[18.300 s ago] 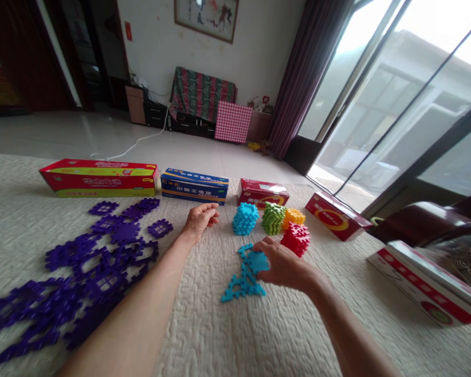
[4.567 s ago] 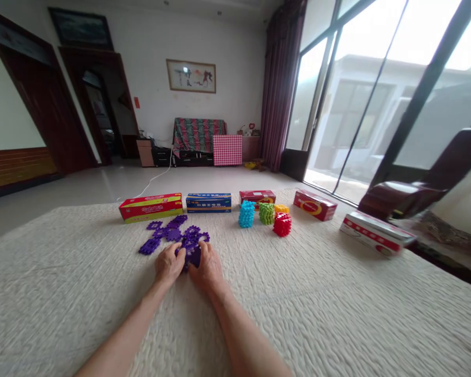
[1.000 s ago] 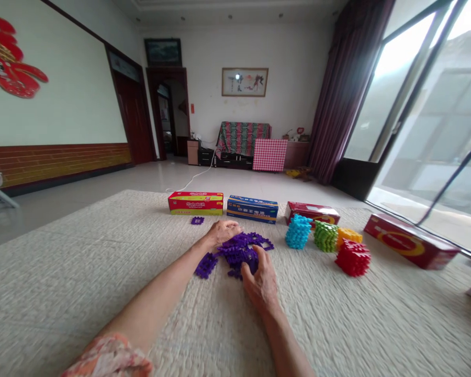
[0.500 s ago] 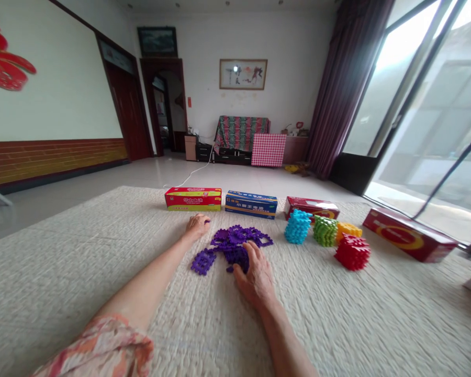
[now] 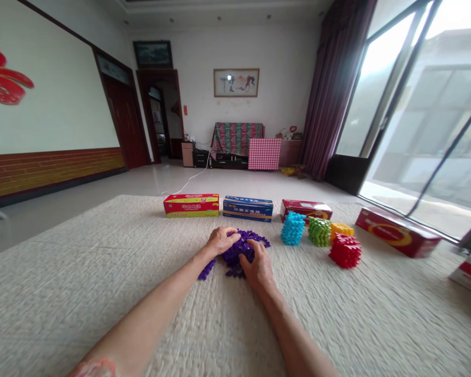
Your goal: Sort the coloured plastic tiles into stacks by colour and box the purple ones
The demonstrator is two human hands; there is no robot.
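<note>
Several flat purple interlocking squares with notched edges lie in a loose pile on the pale woven mat. My left hand reaches over the pile's left side, its fingers closed on a purple square that they mostly cover. On the near right side my right hand has its thumb and fingers around a small stack of purple squares. One separate purple square lies below my left wrist, partly hidden by it.
To the right stand a light-blue stack, a green stack, a yellow stack and a red stack. Behind are a red-yellow box, a blue box and a dark red box; another dark red box is farther right.
My left hand has moved right and nearer, from beyond the pile onto its left side. The right hand remains at the stack. The whole view has shifted slightly.
</note>
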